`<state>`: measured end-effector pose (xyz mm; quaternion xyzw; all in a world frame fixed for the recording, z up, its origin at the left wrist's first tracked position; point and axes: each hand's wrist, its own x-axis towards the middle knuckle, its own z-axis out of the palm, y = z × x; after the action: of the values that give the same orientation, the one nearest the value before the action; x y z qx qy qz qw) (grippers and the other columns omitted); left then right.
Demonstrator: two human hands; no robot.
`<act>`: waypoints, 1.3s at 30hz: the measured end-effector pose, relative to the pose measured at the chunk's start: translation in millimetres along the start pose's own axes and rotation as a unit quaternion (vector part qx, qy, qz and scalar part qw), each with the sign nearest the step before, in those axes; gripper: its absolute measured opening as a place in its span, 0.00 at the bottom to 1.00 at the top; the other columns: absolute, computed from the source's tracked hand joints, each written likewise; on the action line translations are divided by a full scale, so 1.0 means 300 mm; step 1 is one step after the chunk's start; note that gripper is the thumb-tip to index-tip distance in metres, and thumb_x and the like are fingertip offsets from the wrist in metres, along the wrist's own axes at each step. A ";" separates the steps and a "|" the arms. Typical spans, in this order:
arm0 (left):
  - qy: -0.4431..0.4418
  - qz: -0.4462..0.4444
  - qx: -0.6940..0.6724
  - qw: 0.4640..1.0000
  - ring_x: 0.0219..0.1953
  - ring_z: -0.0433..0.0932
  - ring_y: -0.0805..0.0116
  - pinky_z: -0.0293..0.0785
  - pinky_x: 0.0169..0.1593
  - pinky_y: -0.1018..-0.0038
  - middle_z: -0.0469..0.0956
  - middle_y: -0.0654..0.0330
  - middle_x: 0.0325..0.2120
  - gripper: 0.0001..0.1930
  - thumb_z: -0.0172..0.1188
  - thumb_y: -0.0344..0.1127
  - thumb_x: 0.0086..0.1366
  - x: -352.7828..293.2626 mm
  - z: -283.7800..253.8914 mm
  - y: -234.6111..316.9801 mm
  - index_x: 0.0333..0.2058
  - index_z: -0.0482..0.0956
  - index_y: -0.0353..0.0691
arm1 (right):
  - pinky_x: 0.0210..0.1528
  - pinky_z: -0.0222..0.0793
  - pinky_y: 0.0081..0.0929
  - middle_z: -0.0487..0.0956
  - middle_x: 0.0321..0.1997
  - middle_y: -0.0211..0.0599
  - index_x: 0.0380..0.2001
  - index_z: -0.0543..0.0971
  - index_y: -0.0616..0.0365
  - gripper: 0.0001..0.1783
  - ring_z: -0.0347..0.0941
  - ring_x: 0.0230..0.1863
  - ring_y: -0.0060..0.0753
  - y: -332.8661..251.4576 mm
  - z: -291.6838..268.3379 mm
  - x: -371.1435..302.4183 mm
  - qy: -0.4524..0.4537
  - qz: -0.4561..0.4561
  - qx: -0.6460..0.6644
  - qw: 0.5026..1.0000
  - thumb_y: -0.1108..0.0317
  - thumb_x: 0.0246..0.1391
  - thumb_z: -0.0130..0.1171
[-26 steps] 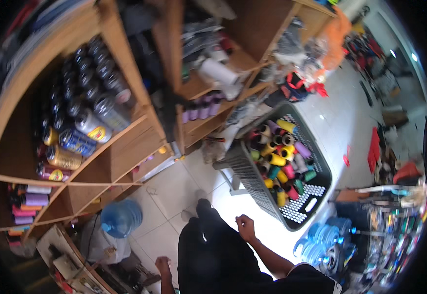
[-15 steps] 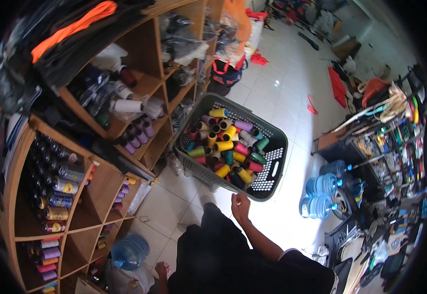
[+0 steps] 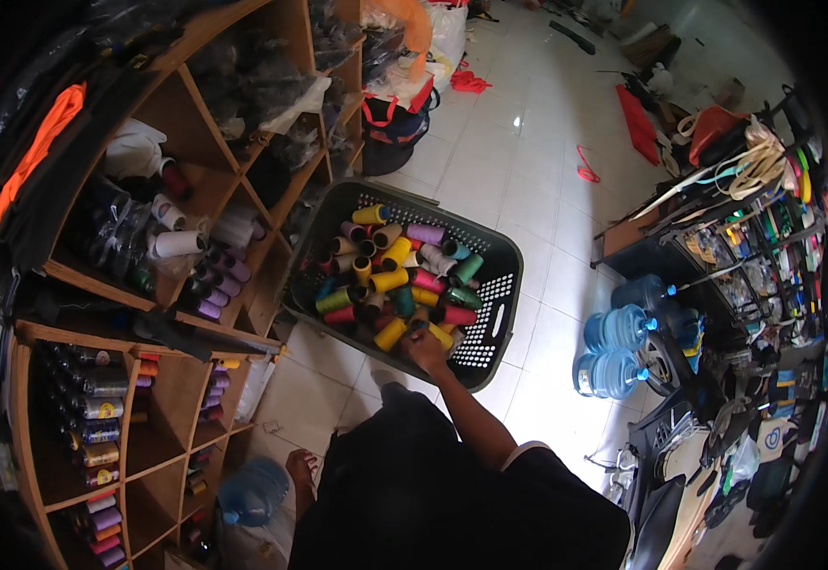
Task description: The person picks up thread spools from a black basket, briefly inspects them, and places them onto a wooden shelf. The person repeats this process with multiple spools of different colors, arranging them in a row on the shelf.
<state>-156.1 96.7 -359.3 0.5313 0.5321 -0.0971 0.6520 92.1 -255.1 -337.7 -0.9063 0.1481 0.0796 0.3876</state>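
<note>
A dark green perforated plastic basket (image 3: 492, 375) holds a heap of thread spools in yellow, purple, red, green and other colours. My right hand (image 3: 423, 350) reaches over its near side, fingers closed around a dark thread spool (image 3: 419, 326); the hand hides most of that spool. Just beside it lie two yellow spools, one of them this yellow spool (image 3: 390, 334). My left hand (image 3: 302, 466) hangs low by my side with loosely bent fingers, holding nothing, close to a blue water jug (image 3: 254, 492).
Wooden cubby shelves (image 3: 162, 442) with rows of spools and plastic bags line the left. Stacked blue water jugs (image 3: 613, 351) stand to the right, by a cluttered rack (image 3: 746, 247). Behind the basket sit bags (image 3: 399, 123) on the tiled floor (image 3: 528, 161).
My right hand has moved from outside the basket's near edge into it and closed on a dark spool. The basket appears farther left in view. My left hand has risen slightly.
</note>
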 end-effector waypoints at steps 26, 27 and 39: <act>0.055 -0.086 0.060 0.993 0.30 0.77 0.70 0.70 0.30 0.73 0.76 0.62 0.28 0.12 0.54 0.45 0.64 -0.289 0.072 -0.124 0.38 0.73 0.43 | 0.43 0.70 0.39 0.66 0.52 0.42 0.45 0.73 0.52 0.23 0.64 0.53 0.46 -0.262 0.196 0.441 -0.037 -0.321 -0.371 0.870 0.68 0.41 0.61; 0.057 -0.082 0.062 0.993 0.30 0.77 0.70 0.70 0.30 0.73 0.76 0.62 0.28 0.12 0.54 0.44 0.63 -0.303 0.060 -0.137 0.38 0.74 0.43 | 0.43 0.70 0.39 0.66 0.52 0.40 0.45 0.73 0.51 0.22 0.63 0.53 0.44 -0.249 0.206 0.460 -0.042 -0.313 -0.388 0.866 0.66 0.42 0.60; -0.059 0.218 0.643 0.732 0.29 0.77 0.64 0.72 0.34 0.62 0.75 0.59 0.24 0.12 0.54 0.42 0.63 -0.059 -0.203 -0.765 0.31 0.77 0.38 | 0.39 0.69 0.38 0.71 0.43 0.49 0.38 0.70 0.63 0.17 0.71 0.40 0.48 -0.029 -0.032 0.352 0.095 -0.216 -0.073 0.969 0.61 0.52 0.59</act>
<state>-358.4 41.8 -472.4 0.9182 0.1726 -0.3029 0.1879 194.8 -278.2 -352.6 -0.9460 -0.0216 -0.0823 0.3128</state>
